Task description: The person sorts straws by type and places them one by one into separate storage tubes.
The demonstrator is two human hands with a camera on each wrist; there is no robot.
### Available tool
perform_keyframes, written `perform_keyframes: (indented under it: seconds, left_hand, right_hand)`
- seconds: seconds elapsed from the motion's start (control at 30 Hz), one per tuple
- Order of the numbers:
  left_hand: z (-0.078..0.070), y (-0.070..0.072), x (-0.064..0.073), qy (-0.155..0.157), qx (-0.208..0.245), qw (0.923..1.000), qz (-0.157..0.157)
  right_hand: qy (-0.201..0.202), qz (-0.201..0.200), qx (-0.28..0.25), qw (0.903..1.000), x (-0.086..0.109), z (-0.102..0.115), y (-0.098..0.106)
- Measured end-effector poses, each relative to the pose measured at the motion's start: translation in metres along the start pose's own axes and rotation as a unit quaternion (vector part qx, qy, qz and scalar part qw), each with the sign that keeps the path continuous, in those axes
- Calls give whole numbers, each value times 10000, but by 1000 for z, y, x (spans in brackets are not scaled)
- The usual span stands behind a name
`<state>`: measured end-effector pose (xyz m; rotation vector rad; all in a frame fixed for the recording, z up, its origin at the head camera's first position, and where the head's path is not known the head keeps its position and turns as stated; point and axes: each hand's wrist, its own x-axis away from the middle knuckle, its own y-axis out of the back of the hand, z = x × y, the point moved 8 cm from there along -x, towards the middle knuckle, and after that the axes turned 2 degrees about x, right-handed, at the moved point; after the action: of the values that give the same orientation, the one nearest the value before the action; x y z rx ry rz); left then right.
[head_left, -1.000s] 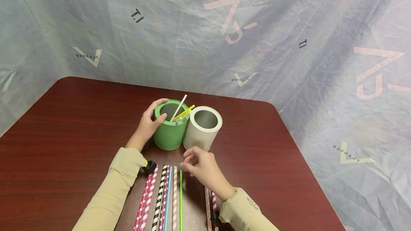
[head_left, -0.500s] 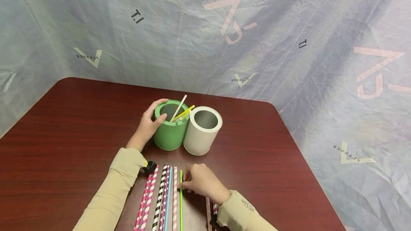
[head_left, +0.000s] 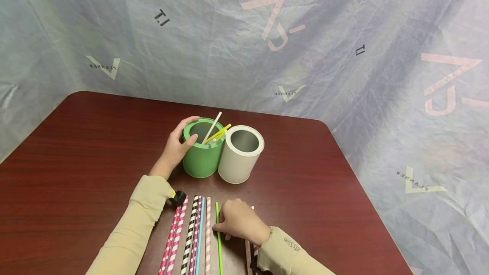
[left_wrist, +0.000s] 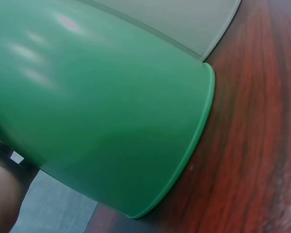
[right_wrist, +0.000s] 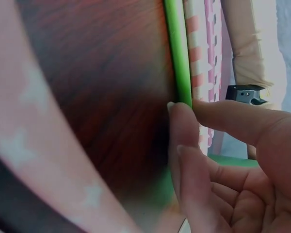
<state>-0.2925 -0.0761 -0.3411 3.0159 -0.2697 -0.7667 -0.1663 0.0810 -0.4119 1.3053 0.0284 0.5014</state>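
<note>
My left hand (head_left: 172, 152) holds the green can (head_left: 200, 162) by its rim, the thumb over the near edge. A white straw (head_left: 212, 126) and yellow straws (head_left: 222, 132) lean out of the can. In the left wrist view the can's green side (left_wrist: 111, 107) fills most of the picture. Low over the table, my right hand (head_left: 242, 222) pinches a bright green straw (head_left: 219, 249) near its far end. The right wrist view has thumb and fingertips meeting on that green straw (right_wrist: 178, 53).
A white can (head_left: 237, 164) stands against the green one on its right. Left of the green straw lie a pale pink striped straw (head_left: 208, 237), a blue straw (head_left: 200, 232), a black-and-white striped straw (head_left: 188, 237) and pink ones (head_left: 170, 241). A star-patterned straw (right_wrist: 39, 97) lies beneath my right wrist.
My right hand has come down toward me from beside the white can and taken hold of the green straw, which has tilted slightly. The left hand stays on the green can.
</note>
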Motion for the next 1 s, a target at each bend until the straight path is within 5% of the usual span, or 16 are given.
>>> perform_keyframes:
  seconds: [0.27,0.4,0.6,0.83,1.0]
  left_hand:
    - [1,1,0,72,29,10000,-4]
    - [0,0,-1,85,10,10000,33]
    - [2,0,-1,94,-31,9999,61]
    - [32,4,-5,80,31,10000,3]
    - [35,5,-5,3,27,10000,7]
  right_hand:
    - [207,15,-303,9993,-2,-1,1]
    - [56,250,-1004,9946,-4,-7,-3]
    - [-360,626,-2530,9648,-4,-19,-10]
    - [-466,650,-3261,9419,-3,-26,-10]
    - [-271,643,-3969,9152,-2,-26,-6]
